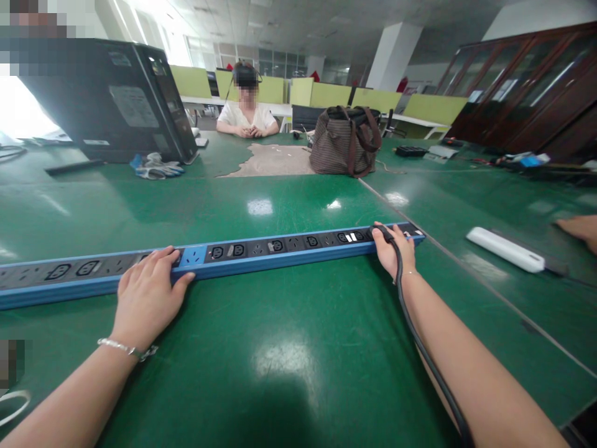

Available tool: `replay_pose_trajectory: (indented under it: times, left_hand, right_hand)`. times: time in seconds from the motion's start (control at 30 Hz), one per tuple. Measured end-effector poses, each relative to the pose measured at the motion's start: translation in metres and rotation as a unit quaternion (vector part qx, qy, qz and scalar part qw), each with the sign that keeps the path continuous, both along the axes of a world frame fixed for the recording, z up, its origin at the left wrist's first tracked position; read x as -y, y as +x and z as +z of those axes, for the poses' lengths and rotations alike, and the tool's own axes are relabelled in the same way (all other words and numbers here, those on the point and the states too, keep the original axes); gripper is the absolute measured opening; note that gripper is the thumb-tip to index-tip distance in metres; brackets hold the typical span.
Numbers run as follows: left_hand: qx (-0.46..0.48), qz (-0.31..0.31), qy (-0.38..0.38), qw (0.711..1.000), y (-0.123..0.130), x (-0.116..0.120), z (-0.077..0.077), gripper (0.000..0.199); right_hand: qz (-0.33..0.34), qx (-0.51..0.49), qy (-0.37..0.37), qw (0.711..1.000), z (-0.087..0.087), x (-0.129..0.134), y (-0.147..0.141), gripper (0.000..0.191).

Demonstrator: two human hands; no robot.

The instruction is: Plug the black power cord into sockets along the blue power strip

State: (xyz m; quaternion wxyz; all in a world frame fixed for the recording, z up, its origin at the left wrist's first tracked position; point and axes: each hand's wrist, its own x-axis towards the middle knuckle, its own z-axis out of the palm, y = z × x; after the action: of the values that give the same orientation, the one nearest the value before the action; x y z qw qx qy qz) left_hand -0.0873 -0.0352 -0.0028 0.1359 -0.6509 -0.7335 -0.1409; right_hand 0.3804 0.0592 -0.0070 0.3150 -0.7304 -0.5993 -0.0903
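Note:
A long blue power strip (261, 258) with a row of black sockets lies across the green table. My left hand (152, 289) rests over the strip, its fingers on top and its thumb along the near side, beside a blue socket. Near the strip's right end, my right hand (394, 249) is closed round the plug of a black cable (405, 305), against the sockets. The cable runs down along my right forearm. How far the plug sits in a socket is hidden by my fingers.
Behind the strip stand a black computer case (135, 106), gloves (156, 167) and a brown bag (342, 143). A white bar-shaped device (506, 249) lies at right, near another person's hand (581, 230). A person (247, 115) sits across the table.

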Motion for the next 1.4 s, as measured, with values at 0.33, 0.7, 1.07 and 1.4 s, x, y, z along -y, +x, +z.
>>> replay_pose_trajectory:
  times: [0.33,0.7,1.07,1.4]
  left_hand:
    - [0.001,-0.004,0.008,1.0,0.003,0.001,0.002,0.056]
    - [-0.005,-0.009,0.019,1.0,-0.003,-0.003,-0.003,0.056]
    - [0.007,-0.011,0.02,1.0,0.004,-0.001,-0.001,0.051]
    - [-0.001,-0.02,0.022,1.0,0.009,0.001,-0.001,0.05]
  right_hand:
    - [0.019,0.021,0.034,0.999,-0.002,0.005,-0.004,0.045]
    - [-0.007,-0.009,-0.042,0.999,0.011,0.008,-0.008,0.044]
    - [0.05,-0.003,0.096,0.994,-0.01,-0.004,0.001,0.042]
    - [0.011,-0.165,0.173,0.971,0.0,-0.005,0.0,0.047]
